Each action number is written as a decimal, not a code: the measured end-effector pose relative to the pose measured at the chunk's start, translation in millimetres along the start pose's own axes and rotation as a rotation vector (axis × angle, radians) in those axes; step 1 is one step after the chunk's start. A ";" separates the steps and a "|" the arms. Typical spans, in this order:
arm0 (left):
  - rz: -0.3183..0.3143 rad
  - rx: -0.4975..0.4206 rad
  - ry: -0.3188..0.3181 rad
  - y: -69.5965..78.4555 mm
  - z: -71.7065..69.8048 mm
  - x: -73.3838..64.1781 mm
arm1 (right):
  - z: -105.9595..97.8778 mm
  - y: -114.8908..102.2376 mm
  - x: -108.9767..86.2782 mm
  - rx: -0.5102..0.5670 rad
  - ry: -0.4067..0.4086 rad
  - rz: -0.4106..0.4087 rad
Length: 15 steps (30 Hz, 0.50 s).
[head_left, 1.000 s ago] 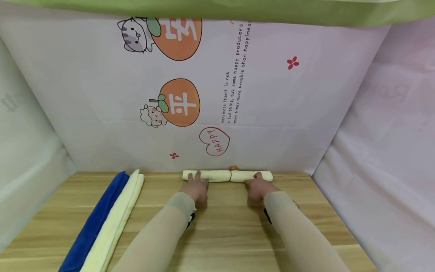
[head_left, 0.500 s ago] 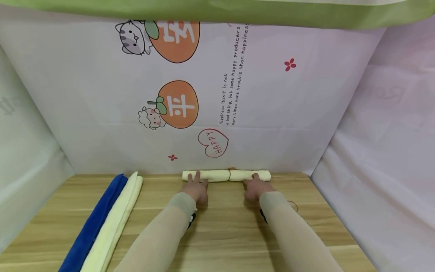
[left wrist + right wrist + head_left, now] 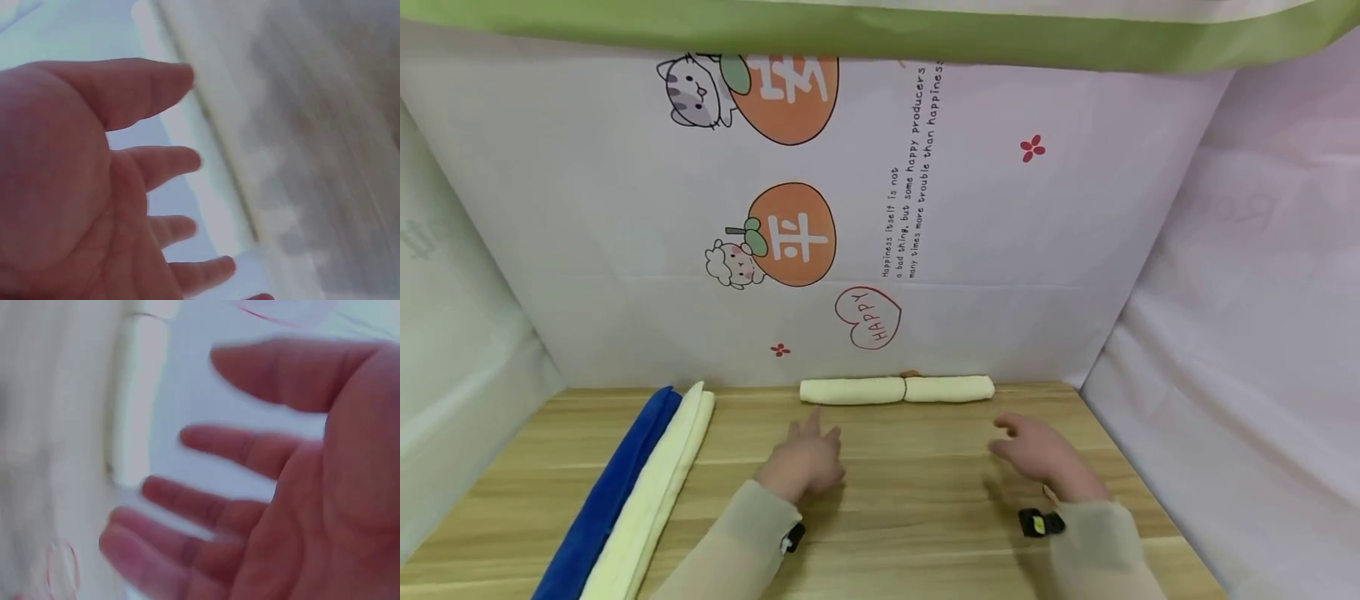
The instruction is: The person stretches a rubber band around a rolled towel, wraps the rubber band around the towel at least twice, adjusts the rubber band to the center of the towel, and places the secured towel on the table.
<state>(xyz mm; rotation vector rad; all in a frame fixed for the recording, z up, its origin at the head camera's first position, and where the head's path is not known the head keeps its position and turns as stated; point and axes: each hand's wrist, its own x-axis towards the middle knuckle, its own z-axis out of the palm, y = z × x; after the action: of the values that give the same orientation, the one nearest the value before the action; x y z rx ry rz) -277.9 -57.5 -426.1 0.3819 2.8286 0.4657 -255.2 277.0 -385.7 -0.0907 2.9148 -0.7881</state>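
A cream rolled towel (image 3: 853, 391) lies along the foot of the back wall, cinched at its middle by a thin dark band (image 3: 905, 389). My left hand (image 3: 805, 460) is in front of the roll's left part, apart from it, with fingers spread and nothing held. To the right of the roll and nearer me is my right hand (image 3: 1037, 450), also holding nothing. The right wrist view shows its fingers (image 3: 212, 447) loosely extended, away from the roll's end (image 3: 134, 444). A thin reddish loop (image 3: 75, 569) lies on the tabletop, mostly hidden by my right wrist in the head view.
On the left, a folded blue towel (image 3: 606, 500) and a folded cream towel (image 3: 651, 492) lie side by side on the wooden table (image 3: 895, 517). A printed white back wall (image 3: 970, 208) and white side walls enclose the tabletop.
Both hands have come off the rolled towel and drawn back toward me, the right one also swinging rightward. The roll stays by the back wall.
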 end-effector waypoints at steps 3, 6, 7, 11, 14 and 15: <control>0.027 0.006 0.025 -6.1 -5.5 -21.9 | -15.7 5.4 -26.6 0.071 0.106 0.113; 0.043 0.026 0.038 -12.2 -12.0 -40.4 | -27.2 6.8 -42.4 0.115 0.174 0.211; 0.035 0.024 0.040 -13.9 -14.0 -45.9 | -29.6 6.5 -45.7 0.112 0.186 0.227; -0.016 0.031 0.059 -19.8 -18.2 -62.2 | -33.7 1.9 -52.6 0.059 0.175 0.235; -0.045 0.019 0.099 -22.5 -20.7 -68.6 | -32.8 -0.4 -52.5 -0.001 0.135 0.207; -0.048 0.019 0.115 -23.3 -21.5 -69.5 | -32.5 0.0 -51.8 -0.011 0.116 0.201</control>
<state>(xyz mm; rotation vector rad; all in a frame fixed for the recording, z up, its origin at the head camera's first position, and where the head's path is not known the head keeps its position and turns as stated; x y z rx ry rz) -224.0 -105.1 -400.5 0.2985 2.9477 0.4659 -208.1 297.9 -352.7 0.2515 2.9733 -0.7678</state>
